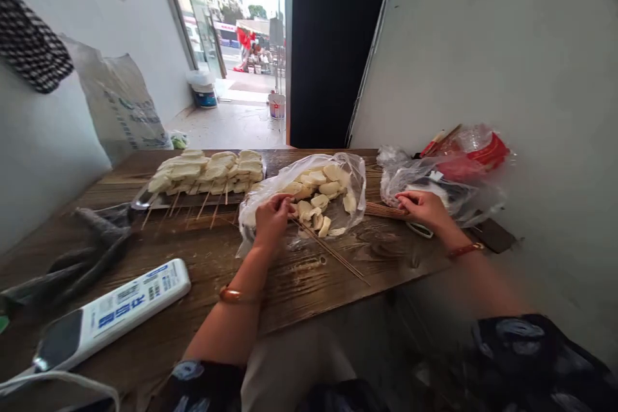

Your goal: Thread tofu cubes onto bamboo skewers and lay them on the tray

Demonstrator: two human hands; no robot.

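Note:
My left hand (271,217) pinches thin bamboo skewers (333,251) at the mouth of a clear plastic bag (355,177) holding several pale food pieces (318,196). The skewers slant down to the right across the wooden table (299,277). My right hand (425,209) rests on a bundle of bamboo skewers (381,210) lying to the right of the bag, fingers curled onto it. Behind and left, a metal tray (140,201) carries rows of pale pieces threaded on skewers (207,170).
Crumpled plastic bags with red packaging (463,161) lie against the right wall. A white remote control (116,312) and dark gloves (91,251) sit at the left. A sack (123,106) leans on the left wall. A dark phone (492,235) lies at the table's right edge.

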